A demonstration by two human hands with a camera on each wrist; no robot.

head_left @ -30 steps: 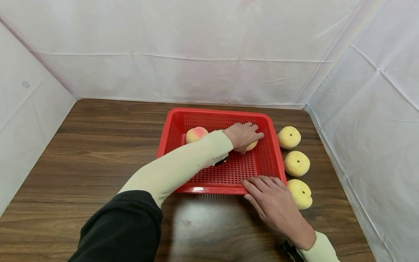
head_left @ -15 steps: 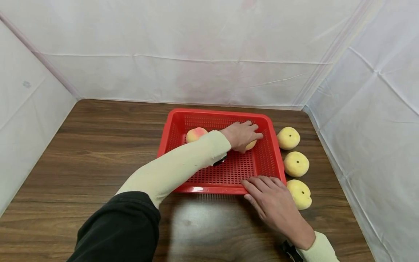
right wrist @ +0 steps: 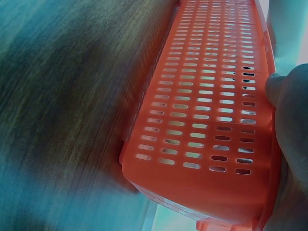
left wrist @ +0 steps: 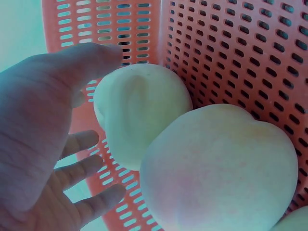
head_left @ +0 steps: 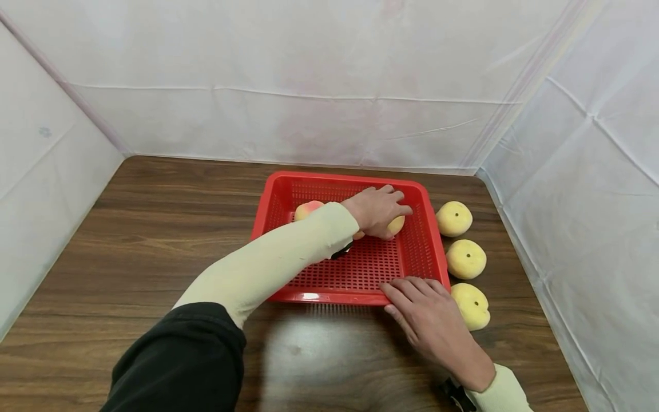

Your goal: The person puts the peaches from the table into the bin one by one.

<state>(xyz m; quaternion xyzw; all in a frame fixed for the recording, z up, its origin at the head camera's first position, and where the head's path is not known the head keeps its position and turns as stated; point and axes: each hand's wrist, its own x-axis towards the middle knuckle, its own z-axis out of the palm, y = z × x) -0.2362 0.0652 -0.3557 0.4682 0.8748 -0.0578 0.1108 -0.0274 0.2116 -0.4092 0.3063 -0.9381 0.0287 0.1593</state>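
Right of centre, the left hand is arching, fingers wide, over a peach inside the red plastic basket; the right hand is gripping its lower rim. Probably bruising easily, the peach is wanting gentle side pressure.

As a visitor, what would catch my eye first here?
Probably the bright red basket on the brown table, with the left hand over a fruit inside. Next, three yellow fruits stand in a row along its right side, and the right hand rests on its near right corner.
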